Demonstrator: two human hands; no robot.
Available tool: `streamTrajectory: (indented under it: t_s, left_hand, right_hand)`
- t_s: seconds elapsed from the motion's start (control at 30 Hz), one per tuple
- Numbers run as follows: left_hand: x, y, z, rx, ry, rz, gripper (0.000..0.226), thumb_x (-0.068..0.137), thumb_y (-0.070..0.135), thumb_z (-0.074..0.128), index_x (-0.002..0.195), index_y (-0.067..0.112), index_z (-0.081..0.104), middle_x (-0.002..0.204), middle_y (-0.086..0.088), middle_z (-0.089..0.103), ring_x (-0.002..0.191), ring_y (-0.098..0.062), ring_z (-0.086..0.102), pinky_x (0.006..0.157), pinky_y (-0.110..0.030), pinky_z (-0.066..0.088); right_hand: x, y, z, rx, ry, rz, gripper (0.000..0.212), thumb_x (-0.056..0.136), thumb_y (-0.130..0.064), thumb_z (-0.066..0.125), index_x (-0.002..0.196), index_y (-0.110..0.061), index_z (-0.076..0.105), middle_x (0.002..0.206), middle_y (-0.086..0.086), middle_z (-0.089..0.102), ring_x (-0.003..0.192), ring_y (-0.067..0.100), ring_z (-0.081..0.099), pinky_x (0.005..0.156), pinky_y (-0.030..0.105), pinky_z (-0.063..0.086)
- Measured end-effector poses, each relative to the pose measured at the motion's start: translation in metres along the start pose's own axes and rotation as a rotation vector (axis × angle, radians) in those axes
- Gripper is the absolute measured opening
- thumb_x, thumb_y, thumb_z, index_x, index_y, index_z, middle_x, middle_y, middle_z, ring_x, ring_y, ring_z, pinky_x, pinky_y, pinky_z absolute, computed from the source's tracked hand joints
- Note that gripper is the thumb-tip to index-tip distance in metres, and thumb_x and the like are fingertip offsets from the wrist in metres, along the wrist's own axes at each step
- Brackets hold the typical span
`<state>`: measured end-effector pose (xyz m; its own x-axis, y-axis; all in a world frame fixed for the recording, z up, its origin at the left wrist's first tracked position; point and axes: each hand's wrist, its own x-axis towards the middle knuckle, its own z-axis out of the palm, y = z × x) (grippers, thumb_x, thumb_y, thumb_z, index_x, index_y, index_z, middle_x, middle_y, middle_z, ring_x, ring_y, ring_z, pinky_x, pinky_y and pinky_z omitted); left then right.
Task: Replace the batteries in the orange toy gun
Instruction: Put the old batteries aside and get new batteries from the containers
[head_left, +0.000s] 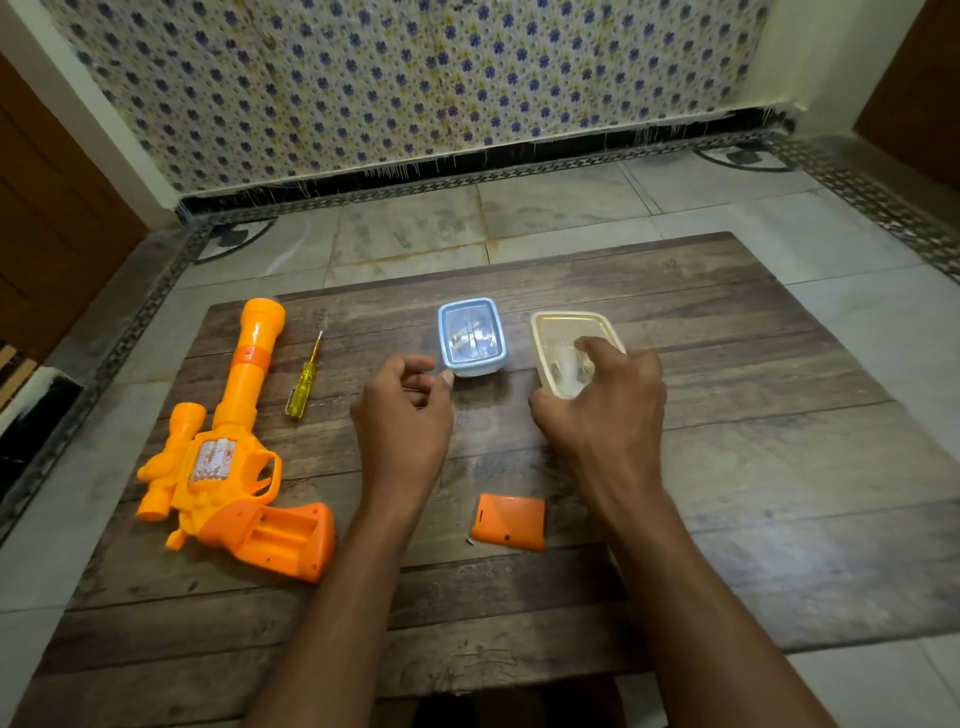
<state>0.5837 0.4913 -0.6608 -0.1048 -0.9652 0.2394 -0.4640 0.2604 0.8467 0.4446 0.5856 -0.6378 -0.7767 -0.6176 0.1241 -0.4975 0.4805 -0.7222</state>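
Orange plastic toy gun (228, 467) lies on its side at the near-left of the dark wooden board (727, 467), grip toward me, barrel running away toward the far edge. Battery bay in the grip is uncovered and I see no cells in it.

Near centre: the flat orange battery cover (511, 521) sits apart from the gun, a small screw (470, 541) just beside its left corner.

Mid-board: my left hand (402, 410) hovers with fingers loosely curled, thumb tip close to the pale blue rectangular plastic tub (471, 336); I cannot tell whether it pinches anything. My right hand (602, 400) reaches into the cream translucent plastic tub (571, 351), fingers bent downward inside it; whether they have closed on a cell I cannot tell.

Left of the hands, a yellow-handled screwdriver (305, 376) lies parallel to the barrel.

Judgement: fetching fresh cells. The open bay lies near-left of both hands, with the left hand nearer. Bay long axis runs along the grip, so cells must be turned to match.
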Motion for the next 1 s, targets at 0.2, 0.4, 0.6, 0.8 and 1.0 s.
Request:
streamTrajectory:
  t_s: [0.2, 0.4, 0.6, 0.8, 1.0]
  left_hand:
    - [-0.01, 0.025, -0.013, -0.717, -0.324, -0.343, 0.024, 0.103, 0.02, 0.064, 0.123, 0.007, 0.068, 0.108, -0.014, 0.077, 0.088, -0.025, 0.077, 0.069, -0.033, 0.064]
    - [-0.006, 0.026, -0.018, -1.011, -0.467, -0.529, 0.067, 0.096, 0.057, 0.052, 0.146, 0.011, 0.058, 0.134, -0.018, 0.071, 0.12, -0.033, 0.071, 0.089, -0.046, 0.063]
    - [-0.001, 0.019, -0.016, -1.037, -0.349, -0.563, 0.071, 0.103, 0.066, 0.039, 0.145, 0.012, 0.059, 0.129, -0.017, 0.073, 0.112, -0.031, 0.074, 0.101, -0.057, 0.054]
    - [0.004, 0.018, -0.018, -1.04, -0.246, -0.615, 0.072, 0.104, 0.068, 0.031, 0.125, 0.01, 0.068, 0.106, -0.014, 0.076, 0.092, -0.024, 0.077, 0.077, -0.04, 0.065]
    - [0.01, 0.011, -0.02, -0.98, -0.189, -0.565, 0.082, 0.098, 0.071, 0.046, 0.151, 0.009, 0.049, 0.14, -0.03, 0.062, 0.12, -0.04, 0.069, 0.074, -0.04, 0.064]
  right_hand:
    - [-0.005, -0.017, 0.002, 0.304, 0.066, -0.345, 0.057, 0.073, -0.043, 0.076, 0.126, -0.022, 0.072, 0.12, 0.002, 0.07, 0.108, 0.01, 0.063, 0.088, 0.003, 0.044]
    - [-0.012, -0.023, 0.011, 0.456, 0.003, -0.523, 0.05, 0.08, -0.042, 0.08, 0.119, -0.012, 0.075, 0.126, 0.005, 0.07, 0.116, 0.009, 0.065, 0.086, 0.033, 0.062]
    - [-0.02, -0.034, 0.025, 0.557, -0.031, -0.63, 0.037, 0.084, -0.029, 0.08, 0.115, -0.008, 0.078, 0.122, 0.004, 0.075, 0.117, 0.01, 0.068, 0.094, 0.036, 0.06]
    - [-0.031, -0.043, 0.034, 0.611, -0.042, -0.707, 0.031, 0.085, -0.013, 0.077, 0.115, -0.005, 0.078, 0.122, 0.005, 0.075, 0.116, 0.01, 0.071, 0.097, 0.034, 0.059]
    - [-0.039, -0.048, 0.042, 0.688, 0.013, -0.622, 0.03, 0.085, -0.008, 0.075, 0.115, -0.003, 0.077, 0.116, 0.006, 0.076, 0.111, 0.014, 0.074, 0.093, 0.042, 0.061]
